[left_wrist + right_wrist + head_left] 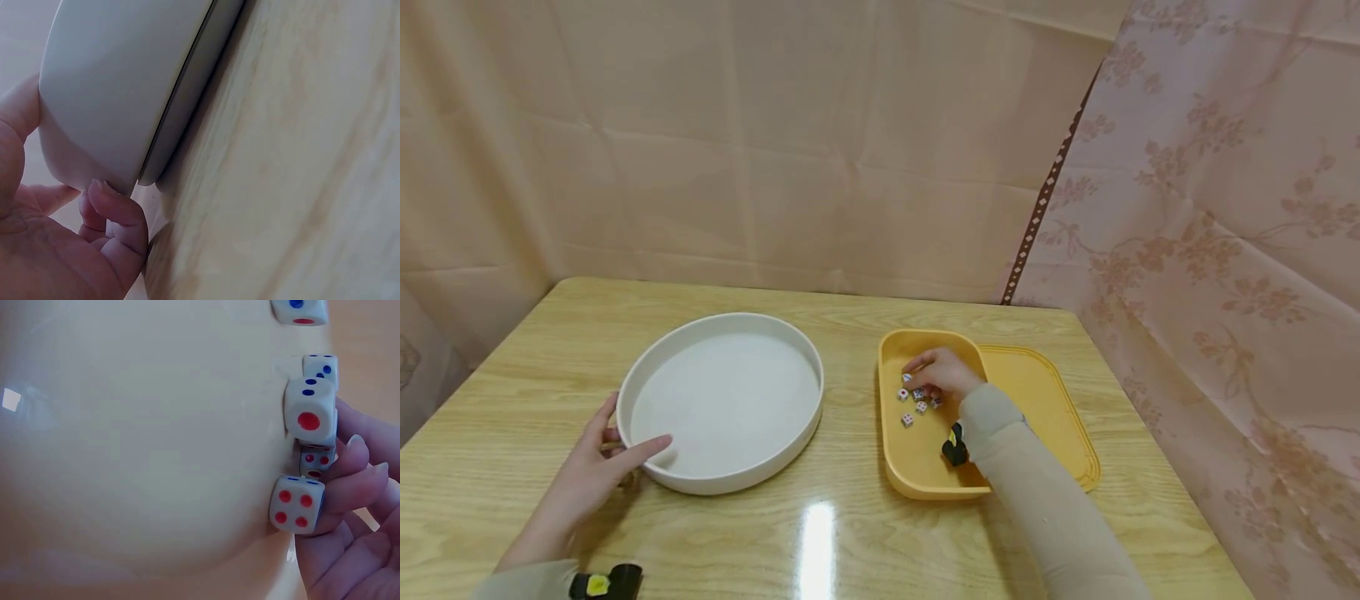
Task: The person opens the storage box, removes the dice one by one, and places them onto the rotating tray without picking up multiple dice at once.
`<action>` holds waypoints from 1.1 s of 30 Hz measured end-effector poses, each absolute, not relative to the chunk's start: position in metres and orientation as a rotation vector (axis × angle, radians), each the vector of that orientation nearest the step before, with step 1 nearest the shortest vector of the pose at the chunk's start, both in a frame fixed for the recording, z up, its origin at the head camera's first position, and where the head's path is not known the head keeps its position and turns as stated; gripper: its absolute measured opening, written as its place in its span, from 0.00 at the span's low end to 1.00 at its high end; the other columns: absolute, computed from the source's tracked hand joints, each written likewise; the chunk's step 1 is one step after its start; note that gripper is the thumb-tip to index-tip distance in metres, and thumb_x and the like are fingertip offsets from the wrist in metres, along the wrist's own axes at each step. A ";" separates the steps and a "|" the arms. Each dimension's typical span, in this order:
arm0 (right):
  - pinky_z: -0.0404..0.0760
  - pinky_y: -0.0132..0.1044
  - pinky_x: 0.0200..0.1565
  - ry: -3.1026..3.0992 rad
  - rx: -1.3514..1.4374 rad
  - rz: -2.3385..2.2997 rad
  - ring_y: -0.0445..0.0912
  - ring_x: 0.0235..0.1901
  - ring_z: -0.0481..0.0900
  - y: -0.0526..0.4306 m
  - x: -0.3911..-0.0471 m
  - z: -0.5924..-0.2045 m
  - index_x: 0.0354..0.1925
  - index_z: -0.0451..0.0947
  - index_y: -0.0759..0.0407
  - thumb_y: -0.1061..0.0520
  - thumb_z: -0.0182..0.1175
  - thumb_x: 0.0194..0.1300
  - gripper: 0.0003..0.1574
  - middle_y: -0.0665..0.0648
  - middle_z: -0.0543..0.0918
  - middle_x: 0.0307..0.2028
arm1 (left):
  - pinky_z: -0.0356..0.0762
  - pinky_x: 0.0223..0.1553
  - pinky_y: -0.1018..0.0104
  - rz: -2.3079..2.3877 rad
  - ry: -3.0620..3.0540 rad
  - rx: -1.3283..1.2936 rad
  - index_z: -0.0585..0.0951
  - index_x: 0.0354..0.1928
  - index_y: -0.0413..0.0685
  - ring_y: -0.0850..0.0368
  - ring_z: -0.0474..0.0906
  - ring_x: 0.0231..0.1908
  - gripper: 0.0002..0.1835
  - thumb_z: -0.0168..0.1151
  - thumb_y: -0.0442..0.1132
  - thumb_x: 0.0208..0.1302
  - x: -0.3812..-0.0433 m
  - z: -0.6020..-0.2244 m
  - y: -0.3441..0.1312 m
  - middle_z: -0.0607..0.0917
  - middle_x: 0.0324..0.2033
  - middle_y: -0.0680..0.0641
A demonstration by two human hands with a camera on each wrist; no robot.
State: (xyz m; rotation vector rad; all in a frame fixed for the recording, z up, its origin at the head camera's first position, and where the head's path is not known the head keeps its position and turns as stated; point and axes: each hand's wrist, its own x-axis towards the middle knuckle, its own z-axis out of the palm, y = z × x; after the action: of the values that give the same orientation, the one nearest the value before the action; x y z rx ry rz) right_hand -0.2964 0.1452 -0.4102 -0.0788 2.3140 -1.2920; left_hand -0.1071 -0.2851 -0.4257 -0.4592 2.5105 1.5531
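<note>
The desk (745,542) bears a white tray (722,400) left of the yellow box (910,467); a yellow lid (1037,400) lies flat just right of the box. The left hand (587,475) pinches the tray's rim opposite the box, thumb inside, probably steadying it; only the left wrist view shows fingertips against the lower outer wall. Inside the box, the right hand (950,375) bends its fingers against dice (921,407); even the right wrist view, with its readable pips, cannot settle whether any is gripped.
</note>
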 end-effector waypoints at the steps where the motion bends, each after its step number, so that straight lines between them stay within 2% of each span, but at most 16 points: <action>1: 0.67 0.28 0.19 2.320 -0.079 -1.286 0.37 0.14 0.67 0.145 -0.296 -0.410 0.52 0.79 0.71 0.65 0.66 0.60 0.21 0.47 0.73 0.15 | 0.73 0.35 0.72 1.557 2.508 -0.457 0.26 0.77 0.51 0.62 0.70 0.39 0.59 0.62 0.56 0.67 -0.107 -0.426 -0.285 0.63 0.55 0.35; 11: 0.66 0.29 0.18 2.337 -0.044 -1.286 0.37 0.14 0.66 0.144 -0.294 -0.410 0.45 0.81 0.70 0.65 0.66 0.61 0.13 0.47 0.74 0.16 | 0.73 0.36 0.72 1.558 2.503 -0.457 0.23 0.76 0.51 0.61 0.70 0.43 0.60 0.62 0.56 0.68 -0.107 -0.426 -0.284 0.62 0.56 0.33; 19: 0.67 0.27 0.18 2.314 -0.056 -1.374 0.36 0.12 0.66 0.145 -0.294 -0.409 0.45 0.80 0.72 0.65 0.66 0.61 0.15 0.47 0.76 0.17 | 0.73 0.37 0.73 1.541 2.500 -0.467 0.22 0.75 0.53 0.55 0.69 0.47 0.60 0.61 0.57 0.67 -0.107 -0.425 -0.284 0.62 0.56 0.33; 29: 0.71 0.27 0.20 2.326 -0.050 -1.442 0.37 0.13 0.69 0.148 -0.295 -0.406 0.44 0.82 0.70 0.60 0.67 0.62 0.15 0.50 0.83 0.24 | 0.72 0.38 0.75 1.524 2.521 -0.448 0.22 0.75 0.52 0.58 0.70 0.46 0.60 0.61 0.57 0.67 -0.106 -0.425 -0.285 0.64 0.58 0.32; 33: 0.71 0.27 0.19 2.317 -0.073 -1.482 0.37 0.12 0.70 0.149 -0.296 -0.404 0.45 0.80 0.71 0.61 0.66 0.63 0.16 0.52 0.84 0.24 | 0.71 0.38 0.75 1.520 2.520 -0.453 0.21 0.75 0.52 0.55 0.70 0.49 0.61 0.61 0.58 0.67 -0.105 -0.425 -0.285 0.63 0.59 0.31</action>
State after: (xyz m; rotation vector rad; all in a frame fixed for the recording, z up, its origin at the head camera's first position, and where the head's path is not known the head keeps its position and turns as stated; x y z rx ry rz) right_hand -0.2957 0.1487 -0.4036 -0.0733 2.3167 -1.4818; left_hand -0.1054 -0.2847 -0.4246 -0.4530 2.5197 1.5197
